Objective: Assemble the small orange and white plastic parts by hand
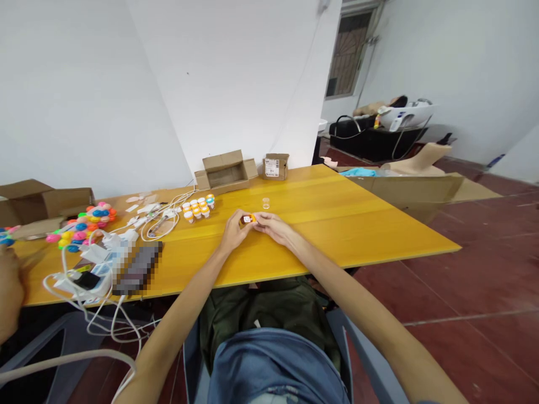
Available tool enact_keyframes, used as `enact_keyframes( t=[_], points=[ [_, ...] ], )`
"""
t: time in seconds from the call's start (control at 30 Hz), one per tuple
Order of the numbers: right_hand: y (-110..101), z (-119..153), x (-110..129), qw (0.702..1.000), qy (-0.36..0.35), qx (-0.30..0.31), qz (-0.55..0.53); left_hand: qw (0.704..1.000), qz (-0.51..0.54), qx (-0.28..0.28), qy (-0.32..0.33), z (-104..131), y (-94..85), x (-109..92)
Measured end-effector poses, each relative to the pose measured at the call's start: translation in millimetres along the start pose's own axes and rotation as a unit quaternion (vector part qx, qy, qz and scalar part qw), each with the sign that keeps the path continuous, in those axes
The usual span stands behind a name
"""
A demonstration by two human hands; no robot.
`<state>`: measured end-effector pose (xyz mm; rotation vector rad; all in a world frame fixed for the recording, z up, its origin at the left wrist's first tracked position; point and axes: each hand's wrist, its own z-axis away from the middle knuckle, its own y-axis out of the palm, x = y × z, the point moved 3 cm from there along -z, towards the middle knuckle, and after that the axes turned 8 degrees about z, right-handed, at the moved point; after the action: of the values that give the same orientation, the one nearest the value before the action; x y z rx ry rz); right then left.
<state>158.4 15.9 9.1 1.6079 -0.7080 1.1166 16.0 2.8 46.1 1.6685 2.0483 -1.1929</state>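
My left hand (233, 230) is closed around a small orange-and-dark item (247, 219) with a white patch on it, just above the yellow table (362, 219). My right hand (273, 225) meets it from the other side, fingers pinched at the item's right end. The fingers cover much of it, so its exact kind cannot be made out. A little beyond my hands stands a small clear plastic cup or lid (265, 203). To the left, several small orange containers with white tops (197, 210) are grouped together, one with a teal top (210, 201).
Two cardboard boxes, one open (226, 173) and one smaller (275, 167), stand by the wall. White cables, a power strip (107, 275), a pixelated dark object (138, 268) and colourful balls (86, 226) occupy the left side. Another person's hand (9, 289) is at the far left.
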Motion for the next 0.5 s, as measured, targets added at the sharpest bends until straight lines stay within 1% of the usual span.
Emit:
enact_keyframes(
  t=[0.2, 0.37, 0.5],
  points=[
    [0.1, 0.5, 0.0, 1.0, 0.008, 0.002, 0.005, 1.0, 0.005, -0.009, -0.003, -0.1, -0.5, -0.7],
    [1.4, 1.2, 1.9, 0.999, 0.023, -0.008, 0.024, 0.999, 0.03, 0.014, 0.012, 0.4, 0.7, 3.4],
    [2.3, 2.4, 4.3, 0.999, 0.026, -0.006, 0.045, 0.998, 0.038, 0.032, 0.037, 0.6, 0.6, 2.2]
  ],
)
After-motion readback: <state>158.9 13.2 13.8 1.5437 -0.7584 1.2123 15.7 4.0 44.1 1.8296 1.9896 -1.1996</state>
